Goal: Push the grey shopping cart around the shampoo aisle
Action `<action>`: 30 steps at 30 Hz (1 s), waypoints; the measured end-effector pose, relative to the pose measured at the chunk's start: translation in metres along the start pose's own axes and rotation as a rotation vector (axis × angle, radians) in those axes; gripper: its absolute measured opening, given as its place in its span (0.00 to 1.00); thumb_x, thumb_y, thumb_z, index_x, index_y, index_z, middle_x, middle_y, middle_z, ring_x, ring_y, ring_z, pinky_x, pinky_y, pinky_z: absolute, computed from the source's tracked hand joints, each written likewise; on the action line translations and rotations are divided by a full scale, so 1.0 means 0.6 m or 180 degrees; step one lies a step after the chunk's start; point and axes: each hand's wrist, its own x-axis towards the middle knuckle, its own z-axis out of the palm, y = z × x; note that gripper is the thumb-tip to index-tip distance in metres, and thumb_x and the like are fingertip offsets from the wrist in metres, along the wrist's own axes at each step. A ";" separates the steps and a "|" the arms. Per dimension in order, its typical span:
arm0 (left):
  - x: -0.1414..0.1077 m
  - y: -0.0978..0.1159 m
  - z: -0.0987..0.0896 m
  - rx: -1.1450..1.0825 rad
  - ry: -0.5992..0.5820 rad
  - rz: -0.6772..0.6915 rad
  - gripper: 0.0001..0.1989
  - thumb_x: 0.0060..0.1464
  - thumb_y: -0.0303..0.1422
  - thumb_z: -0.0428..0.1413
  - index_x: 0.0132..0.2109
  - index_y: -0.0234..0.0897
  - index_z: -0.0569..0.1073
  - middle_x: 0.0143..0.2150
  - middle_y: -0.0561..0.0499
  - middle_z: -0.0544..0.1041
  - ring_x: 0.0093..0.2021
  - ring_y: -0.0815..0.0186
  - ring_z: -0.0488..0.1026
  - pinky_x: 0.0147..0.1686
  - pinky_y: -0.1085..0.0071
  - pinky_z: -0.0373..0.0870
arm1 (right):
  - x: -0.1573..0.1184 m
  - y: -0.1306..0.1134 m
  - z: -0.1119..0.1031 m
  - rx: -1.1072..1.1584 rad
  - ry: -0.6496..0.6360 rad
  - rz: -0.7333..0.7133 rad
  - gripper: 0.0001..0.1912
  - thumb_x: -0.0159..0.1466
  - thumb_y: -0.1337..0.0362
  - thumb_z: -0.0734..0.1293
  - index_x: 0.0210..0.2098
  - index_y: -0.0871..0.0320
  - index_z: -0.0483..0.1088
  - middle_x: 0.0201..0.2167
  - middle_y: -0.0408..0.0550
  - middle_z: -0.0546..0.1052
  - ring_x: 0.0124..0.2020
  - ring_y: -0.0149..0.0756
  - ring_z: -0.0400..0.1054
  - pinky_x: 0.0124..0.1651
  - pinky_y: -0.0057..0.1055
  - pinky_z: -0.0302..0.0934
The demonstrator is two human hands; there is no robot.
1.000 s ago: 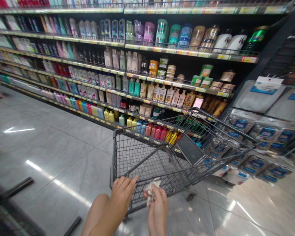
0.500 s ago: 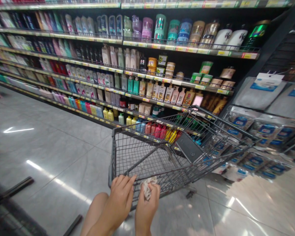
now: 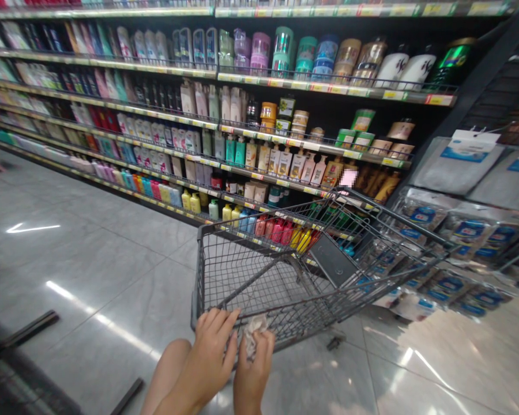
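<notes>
A dark wire shopping cart [image 3: 251, 276] stands slantwise before me, its near side closest to my hands. My left hand [image 3: 211, 346] is curled over the cart's near rim by the corner, holding it. Just to its right, my right hand [image 3: 254, 363] pinches a crumpled pale cloth or tissue [image 3: 256, 333] against the same rim. Part of the cloth is hidden behind the fingers, and which of the two it is I cannot tell. Near the handle, a dark flat panel [image 3: 334, 260] sits in the cart.
Shelves [image 3: 155, 150] packed with bottles and jars run along the far side. Bagged goods [image 3: 462, 230] hang on a rack at right. Grey tiled floor [image 3: 112, 248] spreads to the left, where dark metal bars [image 3: 26, 334] lie low. My knee [image 3: 173, 357] shows beside my left arm.
My right hand has slid a little left along the rim with the crumpled cloth, closer to my left hand. The left hand and the cart stay where they were.
</notes>
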 end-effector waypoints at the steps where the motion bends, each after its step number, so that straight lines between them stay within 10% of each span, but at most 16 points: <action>1: 0.000 0.000 0.001 0.0004 -0.0007 -0.0001 0.17 0.56 0.27 0.46 0.52 0.35 0.67 0.39 0.48 0.74 0.41 0.62 0.68 0.45 0.62 0.64 | -0.008 0.005 0.001 0.0023 -0.0053 0.0093 0.05 0.65 0.66 0.62 0.40 0.56 0.68 0.36 0.51 0.72 0.39 0.38 0.70 0.40 0.33 0.65; 11: -0.009 -0.009 0.028 0.0357 0.0102 -0.0019 0.15 0.56 0.21 0.46 0.48 0.36 0.69 0.35 0.52 0.73 0.36 0.64 0.67 0.39 0.66 0.62 | -0.040 0.039 -0.003 0.0215 -0.0271 0.0580 0.08 0.64 0.61 0.62 0.38 0.57 0.71 0.33 0.50 0.73 0.37 0.37 0.70 0.40 0.32 0.64; 21: -0.009 -0.008 0.028 0.0381 0.0254 0.0080 0.16 0.55 0.19 0.45 0.48 0.34 0.68 0.34 0.52 0.72 0.36 0.64 0.66 0.39 0.67 0.61 | -0.026 0.059 0.008 0.1473 0.0202 0.3068 0.25 0.46 0.44 0.72 0.27 0.60 0.67 0.19 0.43 0.73 0.18 0.32 0.66 0.20 0.28 0.62; 30: -0.010 -0.007 0.031 0.0451 0.0270 0.0024 0.16 0.56 0.19 0.44 0.48 0.36 0.68 0.34 0.52 0.72 0.36 0.64 0.67 0.39 0.67 0.61 | 0.008 0.025 0.001 0.2004 0.0487 0.3645 0.22 0.43 0.49 0.74 0.26 0.58 0.64 0.15 0.41 0.72 0.16 0.32 0.66 0.19 0.27 0.62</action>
